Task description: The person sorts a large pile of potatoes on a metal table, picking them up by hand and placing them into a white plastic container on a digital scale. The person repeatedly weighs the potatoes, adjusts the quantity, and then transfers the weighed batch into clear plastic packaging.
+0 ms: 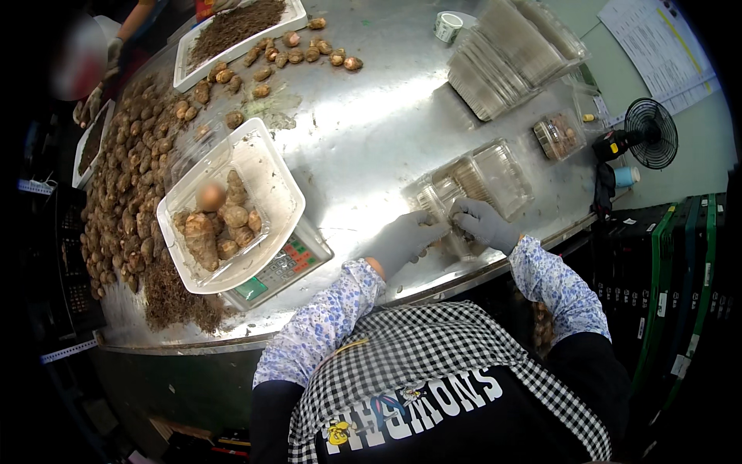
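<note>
Working to the right of the scale [282, 267], close to the near edge of the tabletop [371, 131]. Bending the fingers of the left hand [403, 238] at the left side of a clear box [440, 198], hiding the fingertips, so not being able to tell whether pinching or merely touching. Pinching the near part of the same clear box with the right hand [485, 223], likewise right of the scale. Possibly risking splitting thin plastic by squeezing or twisting too hard; perhaps losing the clear box over the near edge by loosening both hands there. Lying just beyond, farther right of the scale, other boxes [504, 176]: perhaps getting nudged by a forward push.

Resting on the scale, a white basin [287, 185] with roots [202, 241] inside: possibly tipping or throwing off the weighing through a knock from the left forearm. Heaping up left of the scale, a root pile [124, 205]: possibly rolling loose if jostled.

Leaning well beyond the scale, to its right, a tall stack of boxes [514, 58]: perhaps toppling from a bump or an uneven pull.
</note>
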A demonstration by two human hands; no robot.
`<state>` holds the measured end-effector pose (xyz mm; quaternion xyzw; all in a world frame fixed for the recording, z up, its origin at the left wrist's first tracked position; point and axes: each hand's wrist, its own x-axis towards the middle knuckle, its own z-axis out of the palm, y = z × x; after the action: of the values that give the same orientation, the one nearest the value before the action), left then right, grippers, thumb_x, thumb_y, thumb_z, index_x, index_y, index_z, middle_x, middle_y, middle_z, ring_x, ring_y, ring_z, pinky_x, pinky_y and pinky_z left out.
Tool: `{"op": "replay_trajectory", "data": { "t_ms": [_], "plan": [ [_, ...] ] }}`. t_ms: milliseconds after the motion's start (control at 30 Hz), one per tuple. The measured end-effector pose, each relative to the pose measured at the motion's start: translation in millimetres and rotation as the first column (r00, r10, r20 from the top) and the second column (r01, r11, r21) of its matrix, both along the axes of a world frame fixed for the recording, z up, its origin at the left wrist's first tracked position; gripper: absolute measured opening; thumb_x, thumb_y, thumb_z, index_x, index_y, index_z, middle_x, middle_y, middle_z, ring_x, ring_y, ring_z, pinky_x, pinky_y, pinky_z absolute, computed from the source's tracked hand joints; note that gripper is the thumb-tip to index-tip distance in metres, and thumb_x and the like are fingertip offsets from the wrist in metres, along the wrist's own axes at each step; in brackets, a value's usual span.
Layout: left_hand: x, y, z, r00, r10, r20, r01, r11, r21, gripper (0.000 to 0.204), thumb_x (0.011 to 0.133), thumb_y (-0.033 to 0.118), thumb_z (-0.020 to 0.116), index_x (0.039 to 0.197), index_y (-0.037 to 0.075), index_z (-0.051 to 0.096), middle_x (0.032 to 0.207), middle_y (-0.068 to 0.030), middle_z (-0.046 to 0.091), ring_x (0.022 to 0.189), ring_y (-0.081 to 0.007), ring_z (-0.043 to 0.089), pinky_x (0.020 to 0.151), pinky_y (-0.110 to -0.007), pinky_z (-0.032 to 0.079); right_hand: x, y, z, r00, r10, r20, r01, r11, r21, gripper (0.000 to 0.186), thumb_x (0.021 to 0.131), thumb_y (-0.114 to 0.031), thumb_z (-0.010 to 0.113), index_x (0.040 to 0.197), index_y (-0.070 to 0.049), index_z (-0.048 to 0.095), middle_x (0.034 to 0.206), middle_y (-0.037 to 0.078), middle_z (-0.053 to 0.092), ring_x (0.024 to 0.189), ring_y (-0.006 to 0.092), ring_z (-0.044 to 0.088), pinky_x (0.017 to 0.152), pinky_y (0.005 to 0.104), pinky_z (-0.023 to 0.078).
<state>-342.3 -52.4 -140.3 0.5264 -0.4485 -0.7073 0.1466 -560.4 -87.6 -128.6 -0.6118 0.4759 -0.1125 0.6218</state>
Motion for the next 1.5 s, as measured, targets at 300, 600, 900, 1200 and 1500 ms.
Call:
{"op": "replay_trajectory", "data": {
  "t_ms": [300,600,900,1200,1500],
  "plan": [
    [-3.2,-2.3,6.3,0.999,0.000,-0.036,0.003,0.996,0.087,0.041,0.094,0.043,0.056,0.105,0.004,0.065,0.084,-0.0034,0.062,0.067,-0.0112,0.056,0.056,-0.027,0.047,1.6,0.4,-2.9,0.995,0.016,-0.098,-0.027,0.994,-0.110,0.016,0.095,-0.016,0.055,0.093,-0.002,0.060,0.071,0.003,0.056,0.063,0.0117,0.053,0.060,0.0282,0.046],
    [-3.0,16.3,-52.2,1.000,-0.018,0.017,0.021,0.980,-0.196,0.045,0.091,0.048,0.059,0.103,0.006,0.068,0.072,-0.0015,0.059,0.060,-0.0108,0.054,0.055,-0.027,0.048,25.9,2.0,143.0,0.985,-0.085,-0.149,-0.038,0.740,-0.672,0.008,0.081,-0.008,0.061,0.079,0.000,0.061,0.065,0.010,0.057,0.060,0.0184,0.056,0.059,0.0338,0.046],
    [6.5,3.9,-1.0,0.999,-0.026,0.039,0.027,0.999,-0.024,0.048,0.090,0.042,0.061,0.119,0.003,0.063,0.083,-0.0032,0.063,0.064,-0.0115,0.056,0.057,-0.027,0.049,119.2,-141.2,127.8,0.913,0.181,-0.366,-0.393,0.141,-0.909,0.006,0.081,-0.010,0.059,0.078,-0.005,0.056,0.076,0.013,0.060,0.071,0.0334,0.060,0.064,0.0440,0.046],
    [55.7,9.6,50.7,0.745,0.636,-0.202,-0.652,0.758,-0.018,0.054,0.089,0.026,0.065,0.135,0.004,0.048,0.106,-0.0069,0.062,0.073,-0.0110,0.061,0.059,-0.023,0.050,116.8,-170.7,0.7,0.610,0.331,-0.720,-0.777,0.428,-0.462,0.016,0.089,-0.025,0.057,0.095,-0.011,0.060,0.086,0.011,0.064,0.078,0.0331,0.063,0.070,0.0447,0.050],
    [30.6,-103.3,14.0,0.596,0.765,-0.244,-0.796,0.523,-0.306,0.048,0.092,0.026,0.063,0.128,0.001,0.043,0.104,-0.0113,0.060,0.065,-0.0120,0.060,0.051,-0.024,0.048,90.3,-162.1,-4.7,0.912,-0.074,-0.404,-0.331,0.450,-0.829,0.017,0.092,-0.023,0.055,0.100,-0.011,0.064,0.093,0.011,0.067,0.087,0.0309,0.064,0.078,0.0450,0.049]
  ]
}}
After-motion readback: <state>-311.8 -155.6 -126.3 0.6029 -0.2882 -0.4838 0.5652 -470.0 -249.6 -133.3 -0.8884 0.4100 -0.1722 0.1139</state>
